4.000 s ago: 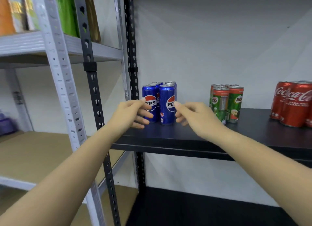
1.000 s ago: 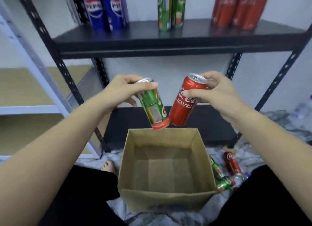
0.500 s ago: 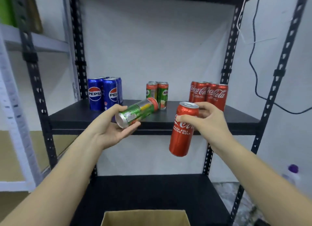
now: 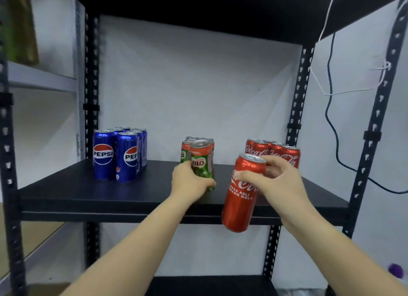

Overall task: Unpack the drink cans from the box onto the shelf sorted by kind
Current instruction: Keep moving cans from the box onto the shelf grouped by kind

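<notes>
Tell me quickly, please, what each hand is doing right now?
Left hand: closed around a green Milo can, upright at the shelf.
Right hand: closed around a red Coca-Cola can, tilted, in front of the shelf edge.

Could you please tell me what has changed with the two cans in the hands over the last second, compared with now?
The left hand has carried the green Milo can up from above the box, turned it upright and brought it to the black shelf in front of the Milo group. The right hand has lifted the red Coca-Cola can to the shelf edge, not yet set down. Both grips, and the blue Pepsi cans, are unchanged.
</notes>
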